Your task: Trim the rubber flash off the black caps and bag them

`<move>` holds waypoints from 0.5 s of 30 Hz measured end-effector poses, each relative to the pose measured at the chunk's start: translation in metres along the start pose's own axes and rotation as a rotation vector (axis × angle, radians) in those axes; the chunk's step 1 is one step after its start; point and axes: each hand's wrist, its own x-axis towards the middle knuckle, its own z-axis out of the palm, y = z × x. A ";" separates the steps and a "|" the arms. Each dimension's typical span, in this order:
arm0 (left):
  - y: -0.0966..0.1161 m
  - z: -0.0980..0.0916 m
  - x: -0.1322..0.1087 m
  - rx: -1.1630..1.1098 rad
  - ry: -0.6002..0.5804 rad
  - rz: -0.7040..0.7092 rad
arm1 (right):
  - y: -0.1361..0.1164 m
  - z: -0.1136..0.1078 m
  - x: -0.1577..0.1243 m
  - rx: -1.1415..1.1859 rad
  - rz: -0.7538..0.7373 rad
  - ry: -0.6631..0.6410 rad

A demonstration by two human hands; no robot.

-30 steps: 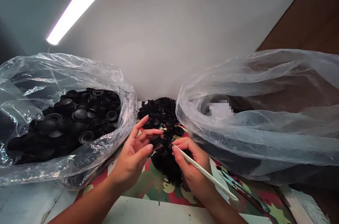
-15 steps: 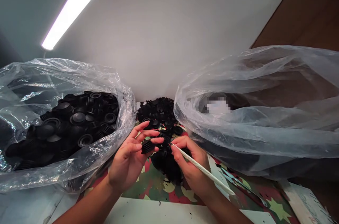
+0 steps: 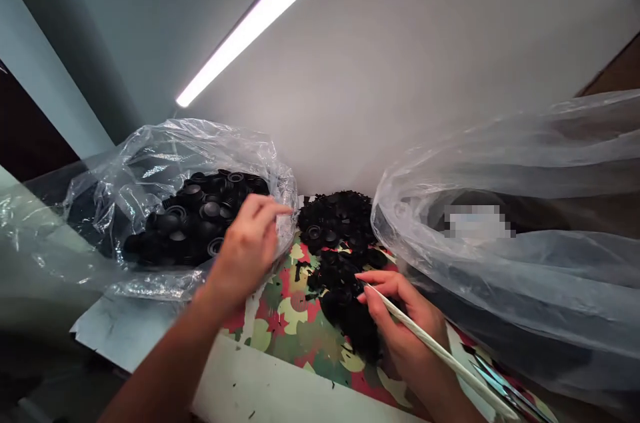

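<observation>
My left hand is over the near right edge of the left clear plastic bag, its back toward me. Its fingers are bent and partly hidden, so I cannot see whether anything is in them. Ribbed black rubber bellows fill that bag. My right hand pinches a long, slender white stick-like tool near its far end; the tip is hard to make out. Beyond those fingertips lies a heap of black rubber scraps and parts.
Another clear plastic bag stands open on the right. A larger pile of black bits lies against the wall. Scissors rest at lower right. Camouflage-patterned sheet covers the work surface, with a white board along the near edge.
My left hand, which held a black bellows over the scraps, has moved left to the bag, and the bellows is out of sight. The right hand still holds the tool. The view has turned left.
</observation>
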 end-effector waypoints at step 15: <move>-0.005 -0.010 0.031 0.098 -0.139 0.030 | -0.006 -0.004 0.012 0.065 0.013 0.036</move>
